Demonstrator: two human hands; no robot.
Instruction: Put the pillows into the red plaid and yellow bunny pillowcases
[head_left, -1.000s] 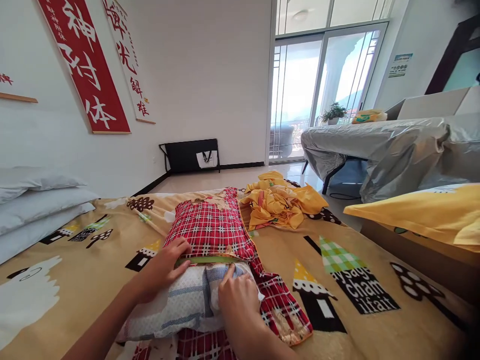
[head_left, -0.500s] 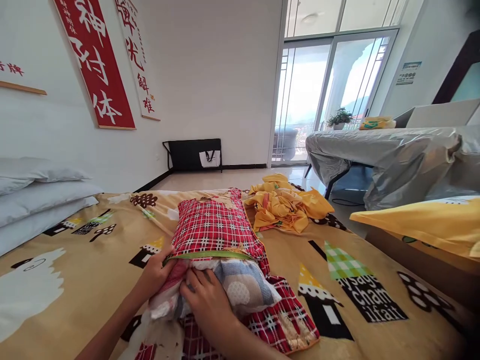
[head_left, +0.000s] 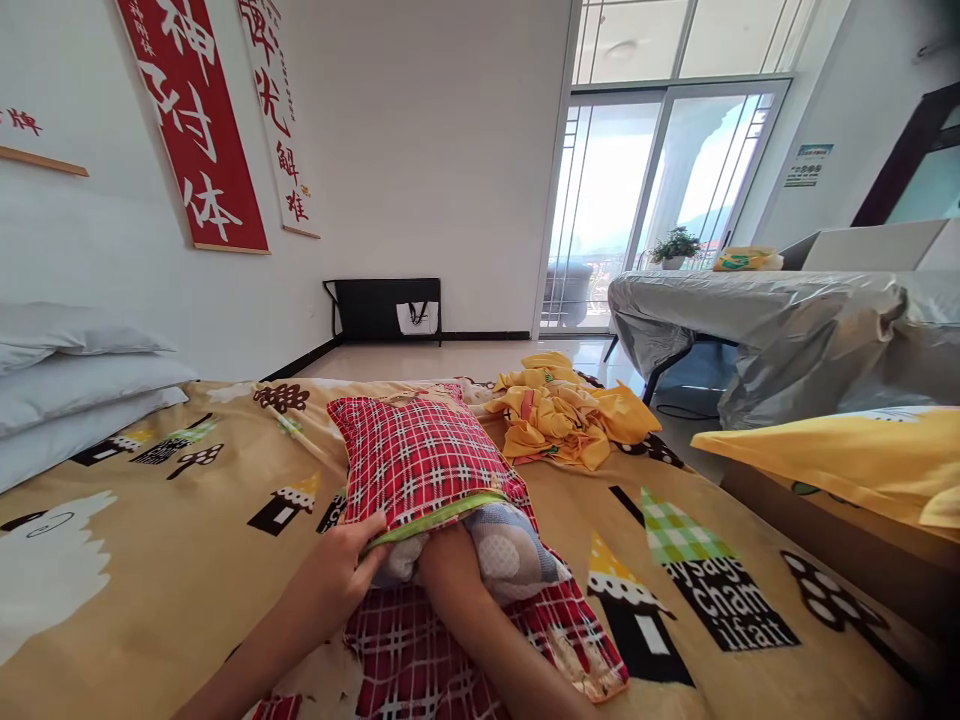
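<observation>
pinching plaid pillowcase (head_left: 427,450), left hand (head_left: 346,560) nearly closed

Bedspread (head_left: 187,590) spans the near area. Pillowcase (head_left: 427,450) lies at its middle, opening facing near; inner pillow (head_left: 506,560) sits partly within, near end protruding. Left hand (head_left: 349,555) is at the opening's left side; right forearm (head_left: 480,620) runs into the opening. Stacked pillows (head_left: 75,395) stand at left. Crumpled cloth (head_left: 566,415) lies right of the pillowcase. Far right: covered table (head_left: 750,300) bearing a potted plant (head_left: 673,250), with a sliding door (head_left: 607,190) beyond.
</observation>
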